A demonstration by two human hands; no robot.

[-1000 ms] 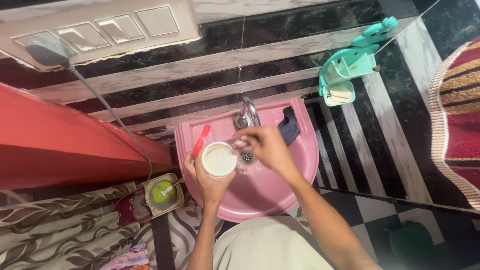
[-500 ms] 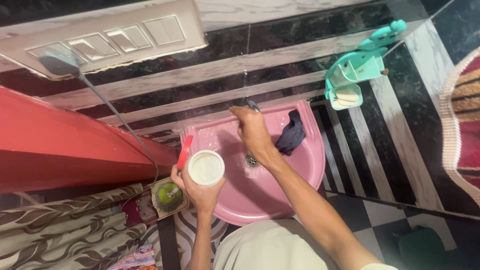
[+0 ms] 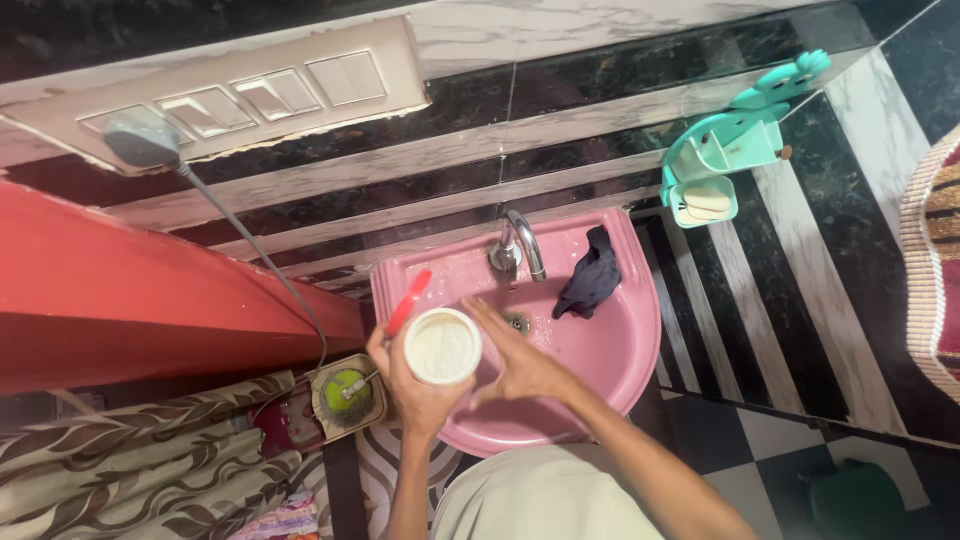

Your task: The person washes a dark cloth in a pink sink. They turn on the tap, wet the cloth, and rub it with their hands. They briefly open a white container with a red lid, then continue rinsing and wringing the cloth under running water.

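Two hands over pink sink [image 3: 610, 350]: left hand [image 3: 415, 385] grips white cup [image 3: 441, 346] w/ red lid [image 3: 408, 301], right hand [image 3: 515, 360] spread.

We are in a home washroom corner; a small pink wall-mounted basin [image 3: 600, 350] with a metal tap [image 3: 520, 245] sits against black and white striped marble tiles [image 3: 420, 170]; a turquoise soap holder [image 3: 715, 165] hangs beside it; a switch panel [image 3: 240, 95] is on the wall; the floor [image 3: 760, 440] is chequered.
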